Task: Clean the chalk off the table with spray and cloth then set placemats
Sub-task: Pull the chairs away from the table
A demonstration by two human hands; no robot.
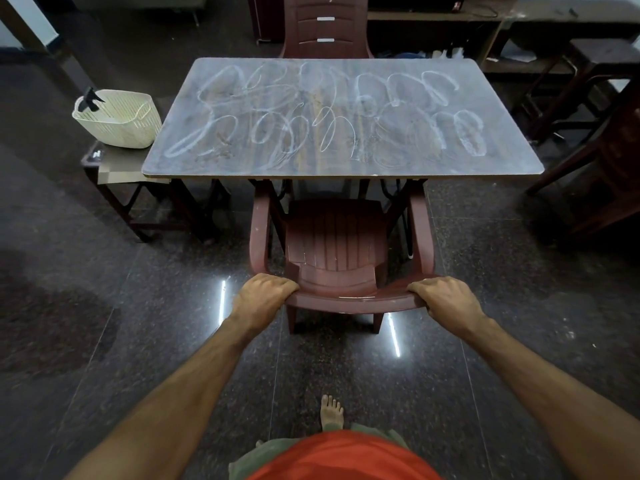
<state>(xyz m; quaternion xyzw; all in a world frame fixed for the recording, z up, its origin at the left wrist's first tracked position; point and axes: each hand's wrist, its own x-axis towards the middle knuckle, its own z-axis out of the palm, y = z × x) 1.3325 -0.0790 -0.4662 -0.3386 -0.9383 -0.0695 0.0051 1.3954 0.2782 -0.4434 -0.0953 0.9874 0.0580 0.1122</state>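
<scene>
Head view: chalk scribbles (332, 112) all over desk (512, 168). Maroon plastic chair (334, 244) tucked at near edge, backrest top gripped by left hand (264, 293) and right hand (446, 295), fingers curled over. Cream basket (117, 121) on side stool (110, 168), left.

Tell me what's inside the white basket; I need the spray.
A black spray trigger sticks up over the rim of the basket. Its bottle and anything else inside are hidden behind the wall.
</scene>
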